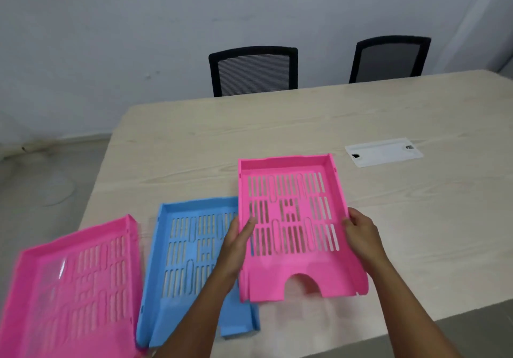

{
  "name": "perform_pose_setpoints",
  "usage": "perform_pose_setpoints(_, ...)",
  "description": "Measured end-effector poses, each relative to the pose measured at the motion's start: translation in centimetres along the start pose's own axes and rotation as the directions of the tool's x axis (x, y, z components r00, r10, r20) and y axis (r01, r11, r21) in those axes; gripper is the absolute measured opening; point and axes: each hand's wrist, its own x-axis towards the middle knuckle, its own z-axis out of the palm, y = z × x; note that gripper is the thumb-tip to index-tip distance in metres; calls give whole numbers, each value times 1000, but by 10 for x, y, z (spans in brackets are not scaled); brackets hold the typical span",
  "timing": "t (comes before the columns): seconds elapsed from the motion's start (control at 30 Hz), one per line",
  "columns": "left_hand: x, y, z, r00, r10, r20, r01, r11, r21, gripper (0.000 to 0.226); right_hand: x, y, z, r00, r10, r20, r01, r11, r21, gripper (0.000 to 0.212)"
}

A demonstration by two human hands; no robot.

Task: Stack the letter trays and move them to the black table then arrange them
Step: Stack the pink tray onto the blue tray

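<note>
Three slotted plastic letter trays are on a light wooden table [305, 124]. My left hand [236, 242] grips the left wall of a pink letter tray [294, 227] and my right hand [361, 230] grips its right wall; the tray seems lifted slightly off the table. Its left edge overlaps a blue letter tray [191, 249] lying flat beside it. A second pink letter tray [75, 282] lies at the near left, touching the blue one. No black table is in view.
Two black mesh office chairs [254, 70] [388, 59] stand at the table's far side against a pale wall. A white cable cover plate [384, 151] is set into the tabletop at the right. Grey floor lies to the left.
</note>
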Motion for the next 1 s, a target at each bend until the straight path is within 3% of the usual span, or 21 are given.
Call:
perform_pose_setpoints(0.23, -18, 25, -91, 983, 54, -178, -68, 995, -73, 66, -34, -53, 76, 993, -70, 100, 63, 995, 74, 34)
perform_pose_setpoints(0.47, -40, 21, -178, 956, 58, -289, -51, 998, 32, 88, -71, -61, 167, 971, -60, 233, 41, 996, 85, 34)
perform_pose_setpoints(0.53, -46, 16, -187, 956, 26, -293, -16, 999, 38, 79, -78, -56, 182, 969, -40, 243, 29, 998, 48, 33)
perform_pose_setpoints(0.63, -52, 4, -191, 965, -29, -259, 63, 990, 123, 92, -85, -45, 192, 970, 6, 244, -6, 1000, -1, 32)
perform_pose_setpoints(1.0, -47, -5, -187, 968, -66, -243, 107, 981, 160, 76, -86, -42, 180, 977, 1, 211, 2, 1000, -13, 38)
